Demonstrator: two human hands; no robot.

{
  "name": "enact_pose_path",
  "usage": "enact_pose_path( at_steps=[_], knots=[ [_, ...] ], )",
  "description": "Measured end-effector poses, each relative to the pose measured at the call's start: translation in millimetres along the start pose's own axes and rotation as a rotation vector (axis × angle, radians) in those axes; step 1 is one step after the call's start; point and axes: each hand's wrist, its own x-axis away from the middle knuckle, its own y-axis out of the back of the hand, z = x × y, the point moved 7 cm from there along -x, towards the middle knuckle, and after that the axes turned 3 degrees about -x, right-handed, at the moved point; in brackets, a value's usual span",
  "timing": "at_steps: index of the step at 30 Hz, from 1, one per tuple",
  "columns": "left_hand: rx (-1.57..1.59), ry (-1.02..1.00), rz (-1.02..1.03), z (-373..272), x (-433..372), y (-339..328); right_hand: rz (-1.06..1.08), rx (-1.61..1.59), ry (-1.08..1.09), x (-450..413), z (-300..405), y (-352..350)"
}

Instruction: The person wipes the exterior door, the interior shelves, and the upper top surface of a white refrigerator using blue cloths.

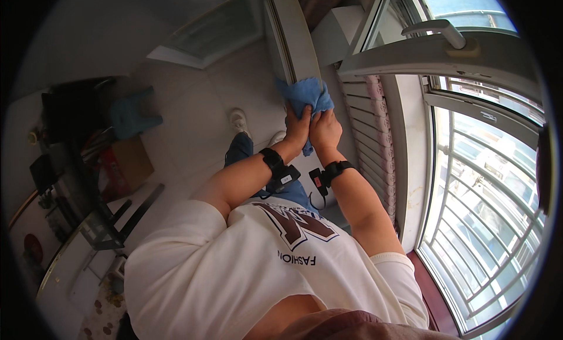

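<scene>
A blue cloth is wrapped over the near end of a pale framed panel, a door or window leaf, whose dark groove runs along its edge. My left hand presses the cloth from the left, thumb up. Beside it, my right hand grips the cloth with curled fingers. The two hands touch or nearly touch. A loose tail of cloth hangs below them. Black straps with small devices sit on both wrists.
To the right, an open window sash with a lever handle juts inward, near a barred window. A slatted radiator runs beneath. At left are a blue stool, a cardboard box and a glass-edged table.
</scene>
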Motion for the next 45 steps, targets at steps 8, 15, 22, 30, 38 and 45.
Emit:
enact_pose_path(
  at_steps=[8,15,22,30,38,45],
  knots=[
    [0.169,0.119,-0.01,3.5,3.1,-18.8,-0.06,0.025,0.033,-8.0,-1.8,12.7],
    [0.416,0.481,0.167,49.7,16.9,-22.2,-0.052,0.151,0.147,-7.3,18.1,8.6],
    [0.649,0.483,0.222,9.8,5.3,-19.3,-0.025,0.308,0.214,-79.7,98.6,4.7],
    [0.762,0.65,0.187,28.3,-0.2,-18.3,-0.118,0.351,0.228,-120.7,125.6,-2.8],
    [0.738,0.338,0.38,-10.8,-97.4,7.8,-0.223,0.363,0.237,-121.4,133.4,-13.5],
    [0.458,-0.028,0.158,-114.3,-180.1,22.6,-0.171,0.349,0.192,-125.1,124.7,-13.2]
  ],
)
